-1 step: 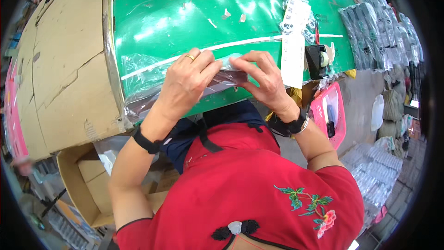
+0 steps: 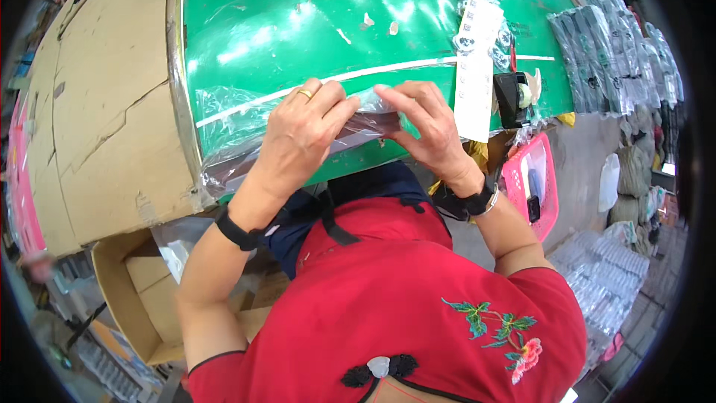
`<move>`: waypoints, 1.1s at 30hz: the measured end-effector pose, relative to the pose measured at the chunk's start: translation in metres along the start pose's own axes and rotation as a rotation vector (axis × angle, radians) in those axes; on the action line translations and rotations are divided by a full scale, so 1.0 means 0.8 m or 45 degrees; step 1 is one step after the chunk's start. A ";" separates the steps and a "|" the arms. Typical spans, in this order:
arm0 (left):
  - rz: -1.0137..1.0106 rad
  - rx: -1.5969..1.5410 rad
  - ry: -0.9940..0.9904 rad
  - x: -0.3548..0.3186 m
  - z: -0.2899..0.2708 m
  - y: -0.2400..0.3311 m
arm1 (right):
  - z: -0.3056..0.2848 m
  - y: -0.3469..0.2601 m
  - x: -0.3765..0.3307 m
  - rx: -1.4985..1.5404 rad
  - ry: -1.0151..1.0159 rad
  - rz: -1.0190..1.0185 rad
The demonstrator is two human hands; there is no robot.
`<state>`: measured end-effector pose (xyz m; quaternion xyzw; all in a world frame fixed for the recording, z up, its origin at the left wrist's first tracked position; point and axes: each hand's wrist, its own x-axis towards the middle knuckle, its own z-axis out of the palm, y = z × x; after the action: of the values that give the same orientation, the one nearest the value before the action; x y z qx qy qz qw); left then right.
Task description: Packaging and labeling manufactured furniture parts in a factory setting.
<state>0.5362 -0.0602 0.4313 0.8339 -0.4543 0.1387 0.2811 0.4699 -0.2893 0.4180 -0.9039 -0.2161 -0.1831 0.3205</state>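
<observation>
A long, flat, dark brown item in a clear plastic bag [image 2: 361, 127] lies along the near edge of the green table. My left hand [image 2: 304, 133], with a ring on one finger, is closed on the bag's upper edge. At the package's right end, my right hand [image 2: 429, 128] pinches the plastic between thumb and fingers. Loose film of the bag [image 2: 231, 123] spreads out left of my left hand. Both hands cover part of the package, so its exact kind cannot be made out.
A sheet of stickers [image 2: 476, 75] and a black tape dispenser [image 2: 512, 101] lie to the right. Beyond are several bagged dark items [image 2: 585, 48]. A large cardboard sheet [image 2: 112, 119] borders the table's left. A pink basket [image 2: 550, 198] stands below right, an open cardboard box [image 2: 123, 306] below left.
The fingers of my right hand have shifted very slightly along the plastic. Otherwise the hands and package keep their places.
</observation>
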 end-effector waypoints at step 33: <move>-0.177 0.167 0.086 -0.025 0.036 0.047 | -0.131 0.059 -0.119 -0.299 0.738 0.735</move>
<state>0.4933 -0.0796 0.4115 0.8748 -0.3756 0.1765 0.2500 0.3937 -0.4169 0.4258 -0.8687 0.1674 -0.3559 0.3011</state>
